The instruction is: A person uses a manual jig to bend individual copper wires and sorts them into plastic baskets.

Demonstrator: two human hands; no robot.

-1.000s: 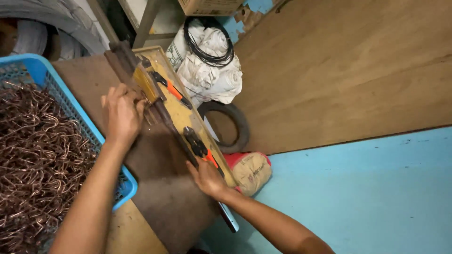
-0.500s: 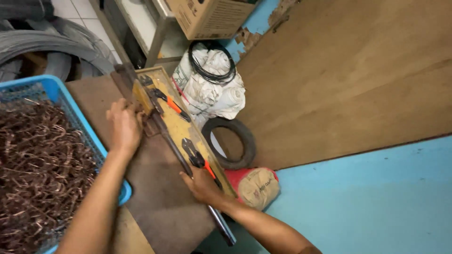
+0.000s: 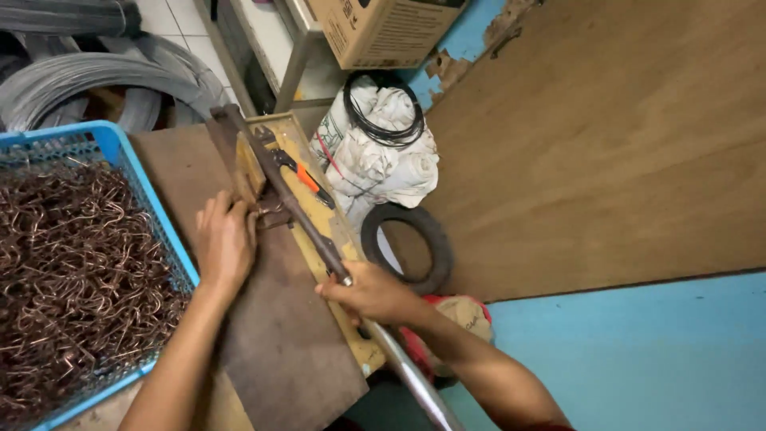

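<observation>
We are closing our right hand (image 3: 369,292) around the long metal lever bar (image 3: 297,209), gripping it about midway down its length, where the rusty part meets the brighter pipe end. Our left hand (image 3: 226,242) is lying flat with curled fingers against the bending jig (image 3: 257,185) at the bar's pivot, seemingly pinning a wire piece there, though we cannot tell whether it is truly gripping anything.

To work this well, we judge that we should be keeping the left fingers clear of the pivot while pulling the bar in one steady sweep along the yellow board (image 3: 319,215).

Just beside our left arm, the blue plastic basket (image 3: 152,191) is holding a heap of bent copper-coloured wire pieces (image 3: 72,271). Orange-handled pliers (image 3: 303,177) are lying on the board.
</observation>
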